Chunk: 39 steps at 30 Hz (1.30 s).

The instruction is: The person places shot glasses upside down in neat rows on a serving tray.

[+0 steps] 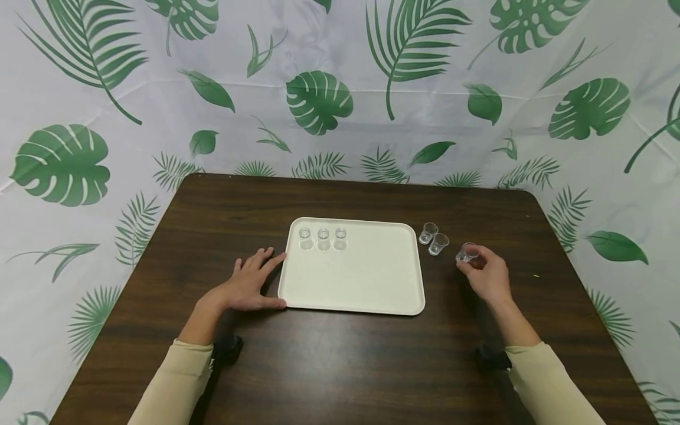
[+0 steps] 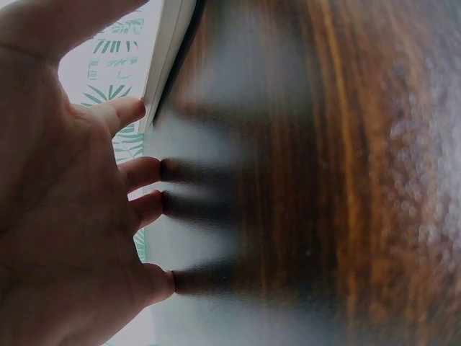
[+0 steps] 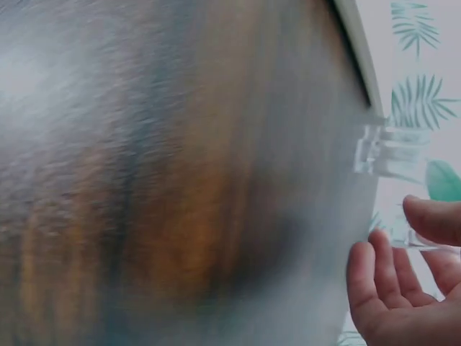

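Observation:
My right hand (image 1: 487,274) pinches a small clear shot glass (image 1: 465,254) between thumb and fingers, close over the table to the right of the tray. In the right wrist view, the thumb (image 3: 436,220) partly hides that glass. My left hand (image 1: 248,285) is spread on the table, with the thumb and index finger at the left edge of the cream tray (image 1: 372,301). Three more shot glasses (image 1: 323,234) stand in a row at the tray's back left. Two others (image 1: 438,244) stand close together on the table, between the tray and my right hand.
The dark wooden table (image 1: 340,366) reaches back to a white cloth (image 1: 255,106) printed with green leaves. A tiny yellow speck (image 1: 536,275) lies to the right of my right hand. Dark wrist cameras sit at both sleeves.

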Available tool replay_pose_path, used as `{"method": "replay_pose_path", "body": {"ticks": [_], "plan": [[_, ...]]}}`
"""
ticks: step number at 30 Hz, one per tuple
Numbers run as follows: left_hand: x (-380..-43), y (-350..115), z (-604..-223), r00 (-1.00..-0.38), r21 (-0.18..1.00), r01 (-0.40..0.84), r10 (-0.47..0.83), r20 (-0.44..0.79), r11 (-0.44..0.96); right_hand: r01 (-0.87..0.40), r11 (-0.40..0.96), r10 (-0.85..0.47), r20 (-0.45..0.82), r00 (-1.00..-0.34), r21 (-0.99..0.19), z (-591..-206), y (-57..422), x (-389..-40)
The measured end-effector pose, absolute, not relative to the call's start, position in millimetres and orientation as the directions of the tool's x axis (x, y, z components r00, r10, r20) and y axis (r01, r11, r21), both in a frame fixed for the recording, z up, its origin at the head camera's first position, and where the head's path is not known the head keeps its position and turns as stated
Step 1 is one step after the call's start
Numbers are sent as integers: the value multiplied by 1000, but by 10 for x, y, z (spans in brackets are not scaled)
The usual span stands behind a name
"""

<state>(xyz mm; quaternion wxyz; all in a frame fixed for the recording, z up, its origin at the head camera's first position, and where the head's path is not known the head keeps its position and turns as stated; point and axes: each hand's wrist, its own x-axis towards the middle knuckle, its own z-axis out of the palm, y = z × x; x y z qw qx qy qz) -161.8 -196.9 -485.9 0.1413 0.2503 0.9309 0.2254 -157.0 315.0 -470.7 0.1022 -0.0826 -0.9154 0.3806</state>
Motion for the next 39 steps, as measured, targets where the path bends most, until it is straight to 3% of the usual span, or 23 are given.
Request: {"method": "replay_pose_path", "body": {"ticks": [12, 26, 39], "plan": [[-1618, -1953, -4844, -833, 493, 402, 532, -153, 772, -80, 672, 250, 328, -911, -736, -4481, 2950, -1671], [-1565, -1975, -4875, -837, 506, 395, 528, -146, 767, -190, 704, 94, 354, -930, -685, -4507, 2694, -1736], [-1591, -1973, -4864, -838, 495, 399, 526, -147, 772, -218, 716, -30, 282, -959, -664, -4558, 2362, -1833]]}}
